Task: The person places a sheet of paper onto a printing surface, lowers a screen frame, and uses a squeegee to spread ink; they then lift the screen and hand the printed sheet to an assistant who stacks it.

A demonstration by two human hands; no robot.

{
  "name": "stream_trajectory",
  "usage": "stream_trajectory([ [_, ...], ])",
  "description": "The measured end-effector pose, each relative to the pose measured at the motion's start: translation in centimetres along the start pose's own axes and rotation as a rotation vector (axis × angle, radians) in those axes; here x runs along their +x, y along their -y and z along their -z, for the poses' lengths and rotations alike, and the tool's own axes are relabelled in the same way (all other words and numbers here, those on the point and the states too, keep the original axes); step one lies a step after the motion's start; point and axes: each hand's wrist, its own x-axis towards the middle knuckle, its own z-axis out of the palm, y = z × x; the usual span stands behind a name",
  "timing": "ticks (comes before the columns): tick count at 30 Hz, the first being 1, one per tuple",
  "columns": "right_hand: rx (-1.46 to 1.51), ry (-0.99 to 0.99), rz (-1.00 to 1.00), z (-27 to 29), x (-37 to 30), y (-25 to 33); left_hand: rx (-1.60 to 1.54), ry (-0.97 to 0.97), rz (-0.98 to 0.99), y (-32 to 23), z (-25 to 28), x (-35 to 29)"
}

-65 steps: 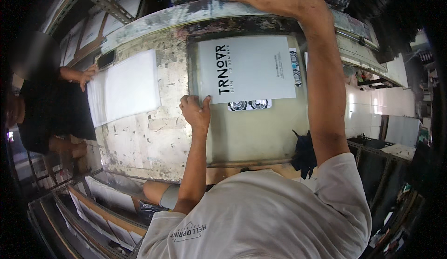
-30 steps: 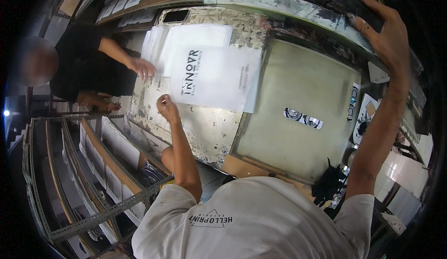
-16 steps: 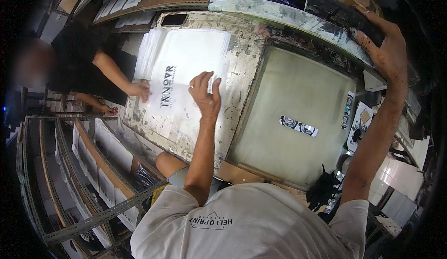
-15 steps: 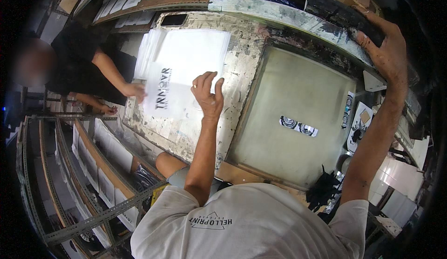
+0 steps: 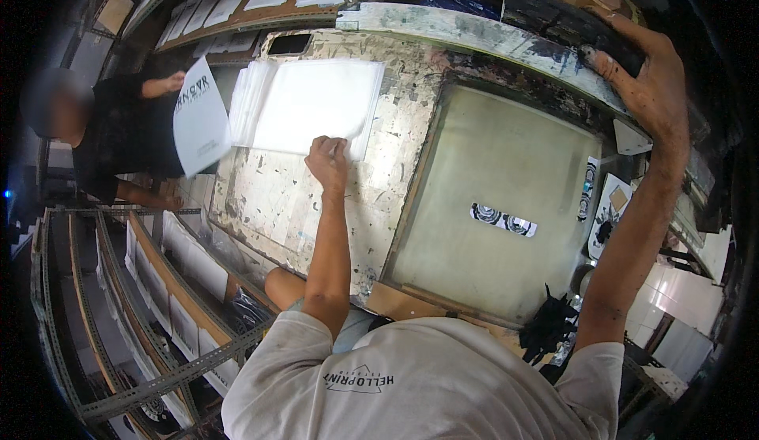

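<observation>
At the near edge of a stack of white sheets (image 5: 308, 108), my left hand (image 5: 326, 162) is closed, its fingertips pinching the top sheet's edge. The stack lies on a paint-worn table (image 5: 277, 207), with more sheets fanned at its left side. My right hand (image 5: 660, 84) reaches to the far right and grips a dark, ink-stained board (image 5: 565, 25), thumb on the near side and fingers over the back. Between my arms lies a framed printing screen (image 5: 490, 155) with a small black-and-white patterned strip (image 5: 504, 219) on it.
On the left a co-worker (image 5: 118, 124) holds up a printed sheet (image 5: 203, 120). A phone (image 5: 289, 44) lies at the table's far edge. Metal racks (image 5: 174, 365) with sheets stand near left and far left. A black rag (image 5: 548, 325) hangs at the screen's near right corner.
The printed sheet has gone from the table into the co-worker's raised hand at left. My left hand has moved slightly left and closed on the stack's edge. My right hand keeps its grip.
</observation>
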Motion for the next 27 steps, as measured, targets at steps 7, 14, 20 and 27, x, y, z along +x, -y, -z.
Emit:
stream_trajectory([
  [7,-0.001,0.028,-0.035,-0.5,0.0,-2.2,-0.383,0.303,-0.234,-7.3,1.5,1.2],
  [14,0.023,-0.03,0.024,-0.7,-0.2,-1.8,0.073,0.718,-0.402,-12.6,-1.3,-7.5],
  [20,-0.042,-0.106,0.001,0.8,-0.4,3.9,-0.118,0.767,-0.648,-19.1,-7.8,-11.1],
  [27,0.168,0.143,-0.088,2.9,1.5,2.3,-0.248,0.864,-0.818,-25.3,-11.7,-14.0],
])
